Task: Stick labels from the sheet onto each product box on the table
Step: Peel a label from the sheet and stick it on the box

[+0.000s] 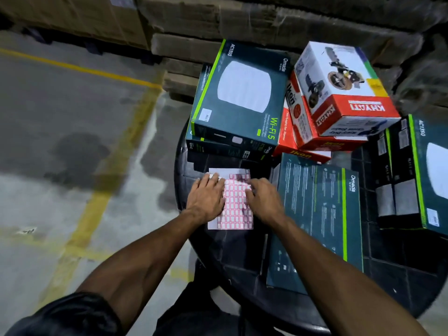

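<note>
The label sheet is lying flat on the dark round table, just in front of the stacked Omada boxes. Left hand is pressing it with fingers spread flat; right hand fingers are curling together at a label.

Worn brown cartons are stacked along the back of a grey concrete floor crossed by yellow lines.

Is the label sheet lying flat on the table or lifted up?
Flat: the label sheet lies on the dark table, both hands pressing on it.
</note>
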Motion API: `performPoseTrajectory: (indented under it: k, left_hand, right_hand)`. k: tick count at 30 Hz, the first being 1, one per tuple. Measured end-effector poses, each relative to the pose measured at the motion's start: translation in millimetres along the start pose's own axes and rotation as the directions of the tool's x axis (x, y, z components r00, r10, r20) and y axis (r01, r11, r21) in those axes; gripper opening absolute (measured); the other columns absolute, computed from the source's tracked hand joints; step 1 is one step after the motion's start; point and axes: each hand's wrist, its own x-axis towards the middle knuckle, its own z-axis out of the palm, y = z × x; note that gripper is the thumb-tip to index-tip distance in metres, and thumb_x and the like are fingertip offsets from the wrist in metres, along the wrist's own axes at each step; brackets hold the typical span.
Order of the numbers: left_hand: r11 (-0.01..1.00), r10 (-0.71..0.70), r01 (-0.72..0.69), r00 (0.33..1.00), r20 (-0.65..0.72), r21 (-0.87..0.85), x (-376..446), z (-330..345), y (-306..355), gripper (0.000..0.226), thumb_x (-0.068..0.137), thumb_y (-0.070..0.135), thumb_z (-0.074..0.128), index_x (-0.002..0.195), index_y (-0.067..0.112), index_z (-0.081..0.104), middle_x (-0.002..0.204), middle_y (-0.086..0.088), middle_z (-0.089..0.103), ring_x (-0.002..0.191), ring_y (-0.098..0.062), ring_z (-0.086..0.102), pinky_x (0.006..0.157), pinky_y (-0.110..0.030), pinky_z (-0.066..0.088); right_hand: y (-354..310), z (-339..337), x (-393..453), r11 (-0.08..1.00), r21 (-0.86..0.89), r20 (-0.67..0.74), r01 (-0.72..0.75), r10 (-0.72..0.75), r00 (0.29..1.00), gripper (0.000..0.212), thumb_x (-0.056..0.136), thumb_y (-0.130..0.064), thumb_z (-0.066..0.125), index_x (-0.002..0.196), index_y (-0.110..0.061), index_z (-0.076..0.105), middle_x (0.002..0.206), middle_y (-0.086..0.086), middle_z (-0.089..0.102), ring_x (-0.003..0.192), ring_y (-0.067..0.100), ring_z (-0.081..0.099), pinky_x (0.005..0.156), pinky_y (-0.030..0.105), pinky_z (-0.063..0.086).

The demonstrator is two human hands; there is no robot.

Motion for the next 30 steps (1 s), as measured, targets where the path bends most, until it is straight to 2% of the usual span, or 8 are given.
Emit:
performPoseTrajectory:
  k: [4, 11, 14, 16, 20, 24, 30]
  left_hand:
    - [0.998, 0.055, -0.056, 0.998, 0.024, 0.041, -10, 10, -9, 0.062, 0.099, 0.046, 0.038, 0.152, 0.019, 0.021, 0.161, -0.007, 0.017, 0.148, -0.026, 0.010, 0.120, -0.045, 0.005]
    - [0.997, 0.069, -0.069, 0.997, 0.022, 0.014, -43, 19, -24, 0.059, 0.095, 0.045, 0.045, 0.147, 0.019, 0.032, 0.158, -0.007, 0.025, 0.148, -0.028, 0.013, 0.119, -0.047, 0.003]
    - [0.999, 0.048, -0.049, 0.999, 0.022, 0.010, -51, 17, -27, 0.058, 0.094, 0.044, 0.047, 0.144, 0.018, 0.036, 0.156, -0.009, 0.029, 0.147, -0.030, 0.015, 0.119, -0.048, 0.003]
    - [0.999, 0.038, -0.038, 0.999, -0.003, -0.007, -50, 15, -25, 0.058, 0.093, 0.045, 0.042, 0.143, 0.016, 0.038, 0.155, -0.010, 0.031, 0.147, -0.030, 0.017, 0.119, -0.047, 0.004]
    - [0.995, 0.070, -0.075, 0.995, -0.070, -0.065, -34, 5, -10, 0.058, 0.095, 0.045, 0.045, 0.143, 0.014, 0.037, 0.153, -0.010, 0.033, 0.143, -0.026, 0.024, 0.117, -0.039, 0.016]
    - [0.990, 0.126, -0.128, 0.992, -0.027, -0.066, -18, 5, 1, 0.065, 0.093, 0.045, 0.052, 0.145, 0.013, 0.031, 0.153, -0.009, 0.030, 0.139, -0.025, 0.026, 0.112, -0.036, 0.027]
    - [0.988, 0.132, -0.134, 0.991, -0.031, -0.078, -16, 13, -1, 0.063, 0.091, 0.045, 0.057, 0.141, 0.013, 0.035, 0.151, -0.008, 0.032, 0.138, -0.024, 0.026, 0.110, -0.036, 0.033]
  right_hand:
    - [-4, 10, 15, 1.000, 0.005, 0.008, -0.029, 0.029, 1.000, 0.029, 0.098, -0.024, 0.051, 0.123, -0.016, 0.062, 0.110, 0.007, 0.058, 0.100, 0.026, 0.059, 0.086, 0.043, 0.050]
    - [-12, 26, 16, 0.998, -0.006, -0.004, -0.057, 0.057, 0.998, 0.025, 0.098, -0.024, 0.051, 0.117, -0.013, 0.065, 0.114, 0.007, 0.056, 0.103, 0.025, 0.056, 0.083, 0.038, 0.049]
    - [-7, 28, 13, 0.995, -0.003, -0.016, -0.099, 0.099, 0.995, 0.029, 0.097, -0.017, 0.054, 0.124, -0.011, 0.062, 0.118, 0.007, 0.054, 0.106, 0.025, 0.056, 0.085, 0.038, 0.050]
    - [-3, 30, 11, 0.993, -0.005, 0.006, -0.114, 0.114, 0.993, 0.032, 0.097, -0.014, 0.056, 0.128, -0.010, 0.060, 0.121, 0.007, 0.054, 0.107, 0.024, 0.056, 0.086, 0.033, 0.047]
    - [-3, 32, 13, 0.992, 0.013, 0.035, -0.122, 0.121, 0.992, 0.025, 0.096, -0.019, 0.058, 0.120, -0.013, 0.063, 0.112, 0.004, 0.055, 0.098, 0.021, 0.056, 0.078, 0.029, 0.043]
    - [-5, 35, 18, 0.995, -0.005, 0.023, -0.098, 0.098, 0.995, 0.018, 0.094, -0.025, 0.060, 0.105, -0.012, 0.064, 0.104, 0.004, 0.056, 0.094, 0.025, 0.058, 0.078, 0.034, 0.046]
    - [-6, 40, 22, 0.992, -0.090, 0.014, -0.087, 0.088, 0.996, 0.026, 0.095, -0.033, 0.060, 0.108, -0.011, 0.062, 0.109, 0.005, 0.056, 0.093, 0.023, 0.057, 0.075, 0.035, 0.047]
